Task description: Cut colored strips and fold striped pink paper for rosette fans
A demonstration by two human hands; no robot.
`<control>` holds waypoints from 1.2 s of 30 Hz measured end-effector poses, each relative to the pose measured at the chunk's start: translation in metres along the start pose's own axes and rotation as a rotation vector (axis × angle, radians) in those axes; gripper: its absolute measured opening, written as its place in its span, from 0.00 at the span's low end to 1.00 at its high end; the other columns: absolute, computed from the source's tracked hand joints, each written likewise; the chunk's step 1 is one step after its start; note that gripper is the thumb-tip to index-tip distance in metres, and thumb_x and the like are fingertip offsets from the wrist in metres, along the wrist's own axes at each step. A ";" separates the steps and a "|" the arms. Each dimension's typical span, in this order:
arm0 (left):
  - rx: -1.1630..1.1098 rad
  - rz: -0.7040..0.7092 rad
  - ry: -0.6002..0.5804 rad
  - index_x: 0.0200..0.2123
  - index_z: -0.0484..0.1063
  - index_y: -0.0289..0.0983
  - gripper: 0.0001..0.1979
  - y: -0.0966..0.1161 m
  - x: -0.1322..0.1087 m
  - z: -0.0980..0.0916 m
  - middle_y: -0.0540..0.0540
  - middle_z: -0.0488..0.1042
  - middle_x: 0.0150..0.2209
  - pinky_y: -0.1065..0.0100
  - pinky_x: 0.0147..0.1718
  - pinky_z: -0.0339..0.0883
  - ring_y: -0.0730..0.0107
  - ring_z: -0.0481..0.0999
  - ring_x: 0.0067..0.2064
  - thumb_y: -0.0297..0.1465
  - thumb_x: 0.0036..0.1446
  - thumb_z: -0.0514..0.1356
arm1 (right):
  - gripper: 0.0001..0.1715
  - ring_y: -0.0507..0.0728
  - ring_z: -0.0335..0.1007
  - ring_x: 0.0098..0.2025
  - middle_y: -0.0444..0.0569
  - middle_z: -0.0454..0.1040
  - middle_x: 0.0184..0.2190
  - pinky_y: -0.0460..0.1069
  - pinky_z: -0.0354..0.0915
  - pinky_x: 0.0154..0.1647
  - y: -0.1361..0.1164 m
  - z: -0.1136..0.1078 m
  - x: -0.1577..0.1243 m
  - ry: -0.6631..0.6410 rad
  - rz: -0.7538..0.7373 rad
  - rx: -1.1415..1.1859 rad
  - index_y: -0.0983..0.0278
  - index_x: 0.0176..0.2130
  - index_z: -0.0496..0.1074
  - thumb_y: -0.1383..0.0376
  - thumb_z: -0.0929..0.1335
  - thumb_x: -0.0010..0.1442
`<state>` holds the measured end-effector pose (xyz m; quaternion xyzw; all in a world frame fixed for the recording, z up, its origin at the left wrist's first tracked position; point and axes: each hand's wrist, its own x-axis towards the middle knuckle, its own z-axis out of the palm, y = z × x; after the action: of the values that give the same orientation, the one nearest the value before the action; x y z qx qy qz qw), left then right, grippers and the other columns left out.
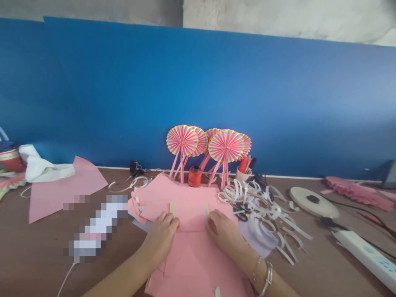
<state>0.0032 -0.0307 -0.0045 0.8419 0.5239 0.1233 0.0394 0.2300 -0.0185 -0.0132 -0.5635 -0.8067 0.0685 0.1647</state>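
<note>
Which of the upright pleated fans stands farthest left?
The round pink fan at the group's left end, its rim overlapping the fan behind it. The others all stand farther right, toward the white cup.

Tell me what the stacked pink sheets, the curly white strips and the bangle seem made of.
Pink sheets: matte paper or thin card, by their flat, crisp edges.
White strips: probably paper, perhaps plastic; thin and loosely curled.
Bangle: likely polished metal, from its silvery shine.

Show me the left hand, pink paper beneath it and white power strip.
Left hand [161, 231]: head view, its back.
Pink paper [192, 218]: head view, surface between hands.
White power strip [365, 255]: head view, casing.
</note>
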 end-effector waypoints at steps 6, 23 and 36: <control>0.194 0.215 0.101 0.48 0.68 0.45 0.19 0.005 0.000 0.002 0.44 0.68 0.42 0.63 0.36 0.58 0.59 0.64 0.43 0.20 0.57 0.52 | 0.19 0.55 0.61 0.39 0.49 0.67 0.39 0.48 0.56 0.38 -0.010 -0.004 -0.001 -0.008 -0.254 -0.097 0.59 0.44 0.69 0.77 0.61 0.56; -0.165 0.028 0.387 0.38 0.74 0.39 0.24 -0.026 -0.002 -0.007 0.44 0.72 0.38 0.61 0.40 0.60 0.62 0.67 0.43 0.14 0.45 0.46 | 0.18 0.55 0.64 0.36 0.49 0.69 0.32 0.50 0.59 0.39 -0.003 -0.020 -0.005 -0.093 -0.270 0.064 0.62 0.38 0.74 0.76 0.61 0.53; -1.139 -0.233 0.100 0.32 0.74 0.33 0.15 0.026 -0.001 -0.004 0.45 0.77 0.31 0.68 0.36 0.67 0.62 0.73 0.37 0.40 0.54 0.56 | 0.16 0.54 0.67 0.34 0.51 0.69 0.33 0.48 0.66 0.33 -0.030 -0.013 -0.015 0.196 -0.455 0.217 0.63 0.47 0.69 0.72 0.60 0.60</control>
<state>0.0240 -0.0438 0.0046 0.6180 0.4654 0.4202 0.4742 0.2129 -0.0443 0.0050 -0.3506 -0.8808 0.0608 0.3123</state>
